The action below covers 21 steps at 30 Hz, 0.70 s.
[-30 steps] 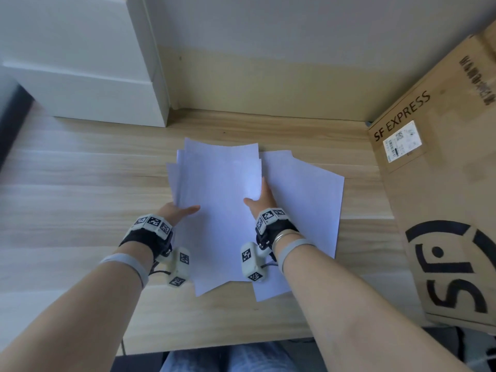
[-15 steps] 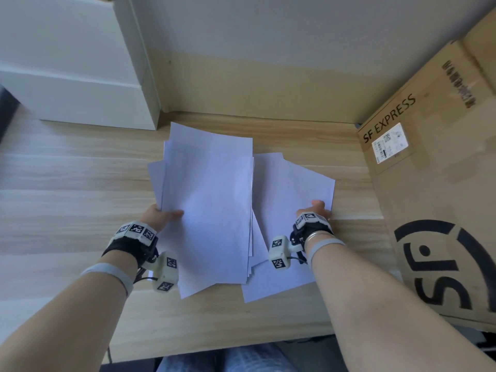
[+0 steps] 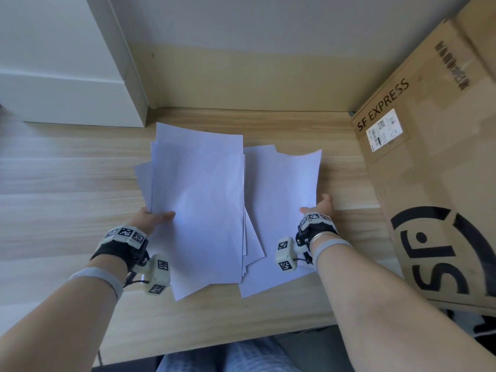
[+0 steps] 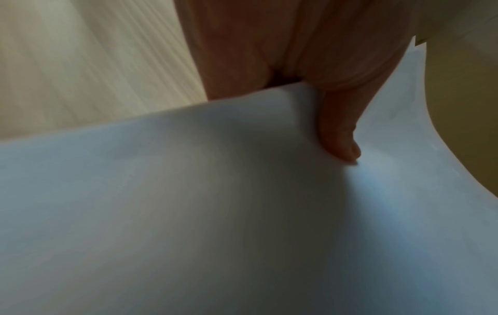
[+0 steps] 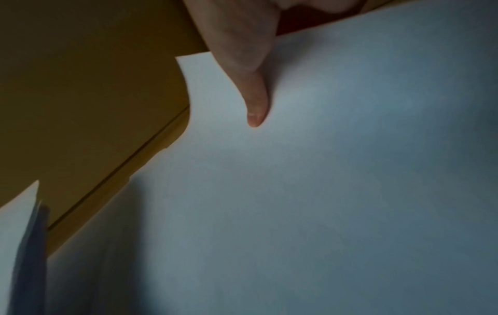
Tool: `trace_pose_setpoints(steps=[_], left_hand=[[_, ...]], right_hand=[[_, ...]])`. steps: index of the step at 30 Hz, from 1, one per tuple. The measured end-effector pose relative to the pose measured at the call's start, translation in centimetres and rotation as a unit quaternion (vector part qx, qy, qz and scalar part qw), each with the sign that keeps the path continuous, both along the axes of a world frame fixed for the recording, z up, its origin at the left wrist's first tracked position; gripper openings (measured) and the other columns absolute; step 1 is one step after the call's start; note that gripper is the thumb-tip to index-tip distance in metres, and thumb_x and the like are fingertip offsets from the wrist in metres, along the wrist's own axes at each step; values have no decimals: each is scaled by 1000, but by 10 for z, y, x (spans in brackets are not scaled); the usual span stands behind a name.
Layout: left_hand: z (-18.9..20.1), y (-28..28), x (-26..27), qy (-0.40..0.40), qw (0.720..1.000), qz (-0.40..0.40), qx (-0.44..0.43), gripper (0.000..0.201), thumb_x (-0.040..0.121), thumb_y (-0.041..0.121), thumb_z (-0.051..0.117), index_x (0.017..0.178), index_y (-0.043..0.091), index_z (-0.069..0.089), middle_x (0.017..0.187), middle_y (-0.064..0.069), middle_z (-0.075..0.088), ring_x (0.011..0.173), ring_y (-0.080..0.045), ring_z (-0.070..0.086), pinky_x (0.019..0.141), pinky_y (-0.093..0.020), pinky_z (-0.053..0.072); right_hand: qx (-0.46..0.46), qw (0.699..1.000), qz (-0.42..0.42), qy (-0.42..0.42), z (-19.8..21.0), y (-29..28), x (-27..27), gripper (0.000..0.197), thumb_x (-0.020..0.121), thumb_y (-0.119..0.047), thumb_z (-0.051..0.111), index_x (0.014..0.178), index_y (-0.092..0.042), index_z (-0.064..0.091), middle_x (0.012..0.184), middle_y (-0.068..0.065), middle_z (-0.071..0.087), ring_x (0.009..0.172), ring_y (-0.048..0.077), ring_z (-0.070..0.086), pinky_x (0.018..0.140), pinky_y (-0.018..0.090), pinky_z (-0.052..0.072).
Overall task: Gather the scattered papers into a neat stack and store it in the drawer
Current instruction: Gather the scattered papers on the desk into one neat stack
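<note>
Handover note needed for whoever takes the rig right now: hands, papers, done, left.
Left hand: grips the left edge of the larger bundle of papers, thumb on top, sheets fanned and uneven.
Right hand: pinches the right edge of the right-hand sheets, thumb on top; their far corner curls up.
Both lots are over the wooden desk, overlapping in the middle, between the white drawer unit and the SF Express carton.
Done: papers pulled into two held lots.
Left: merge them, square the edges, put the stack in the drawer. No open drawer is in view.
</note>
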State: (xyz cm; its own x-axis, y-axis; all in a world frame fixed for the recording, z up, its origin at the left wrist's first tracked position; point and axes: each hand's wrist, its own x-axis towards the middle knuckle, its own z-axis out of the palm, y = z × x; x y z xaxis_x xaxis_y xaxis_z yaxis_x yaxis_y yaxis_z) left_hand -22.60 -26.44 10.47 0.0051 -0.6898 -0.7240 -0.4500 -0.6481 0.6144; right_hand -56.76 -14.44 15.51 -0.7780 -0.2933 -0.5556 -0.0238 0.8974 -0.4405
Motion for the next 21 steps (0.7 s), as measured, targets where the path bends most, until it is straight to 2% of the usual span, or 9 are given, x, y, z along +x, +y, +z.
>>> trace_pose_setpoints(steps=[2, 5, 7, 9, 12, 14, 16, 18, 21], left_hand=[[-2, -1, 3, 5, 1000, 2, -3, 50, 77, 15, 73, 119, -6, 56, 116, -30, 61, 102, -41, 60, 99, -55, 45], [0, -1, 5, 11, 1000, 1, -2, 50, 78, 14, 72, 120, -7, 56, 113, -28, 62, 100, -39, 60, 99, -54, 45], [0, -1, 7, 14, 1000, 1, 2, 50, 78, 14, 72, 120, -7, 56, 112, -28, 62, 101, -40, 60, 99, -53, 45], [-2, 0, 10, 14, 1000, 0, 7, 52, 76, 15, 74, 120, -7, 56, 116, -29, 61, 107, -44, 59, 100, -55, 44], [-8, 1, 15, 18, 1000, 9, 10, 53, 75, 15, 74, 120, -7, 56, 118, -31, 61, 109, -46, 59, 99, -58, 44], [-10, 3, 17, 18, 1000, 13, 9, 50, 76, 13, 73, 119, -7, 57, 118, -32, 61, 109, -47, 59, 99, -59, 43], [-12, 4, 18, 14, 1000, 17, 8, 50, 75, 13, 74, 119, -6, 57, 118, -31, 61, 109, -46, 59, 99, -58, 44], [-18, 5, 20, 11, 1000, 22, 6, 51, 75, 15, 75, 118, -6, 58, 117, -30, 62, 108, -46, 60, 99, -58, 44], [-22, 4, 21, 6, 1000, 16, 12, 54, 72, 18, 77, 117, -4, 59, 117, -30, 62, 107, -45, 60, 98, -58, 44]], right_hand=[[38, 997, 62, 17, -4, -7, -8, 47, 87, -11, 61, 129, 3, 47, 130, 18, 57, 118, 32, 56, 93, 36, 46], [67, 990, 126, 15, -2, -21, 0, 43, 87, -19, 62, 123, 2, 53, 129, 16, 58, 118, 32, 56, 94, 34, 46], [100, 980, 171, 26, -6, -27, 9, 47, 85, -27, 63, 123, -1, 54, 136, 15, 49, 122, 34, 51, 99, 36, 44], [137, 968, 203, 44, -12, -30, 14, 50, 82, -33, 66, 122, -6, 56, 143, 11, 35, 129, 36, 39, 106, 40, 38], [155, 964, 212, 37, -18, -28, 21, 52, 80, -30, 71, 125, -7, 55, 148, 8, 22, 137, 36, 21, 110, 44, 29], [154, 963, 216, 39, -20, -27, 22, 55, 78, -29, 73, 125, -8, 55, 148, 7, 20, 137, 36, 18, 111, 44, 28], [156, 960, 227, 44, -18, -27, 21, 58, 77, -29, 73, 127, -8, 52, 147, 8, 22, 134, 35, 26, 109, 41, 31], [131, 962, 237, 30, -15, -28, 20, 62, 78, -23, 73, 131, -5, 46, 146, 10, 24, 126, 32, 43, 102, 35, 39], [64, 974, 216, 30, -19, -24, 20, 60, 75, -11, 74, 125, -7, 41, 135, 15, 44, 103, 29, 57, 85, 34, 47]])
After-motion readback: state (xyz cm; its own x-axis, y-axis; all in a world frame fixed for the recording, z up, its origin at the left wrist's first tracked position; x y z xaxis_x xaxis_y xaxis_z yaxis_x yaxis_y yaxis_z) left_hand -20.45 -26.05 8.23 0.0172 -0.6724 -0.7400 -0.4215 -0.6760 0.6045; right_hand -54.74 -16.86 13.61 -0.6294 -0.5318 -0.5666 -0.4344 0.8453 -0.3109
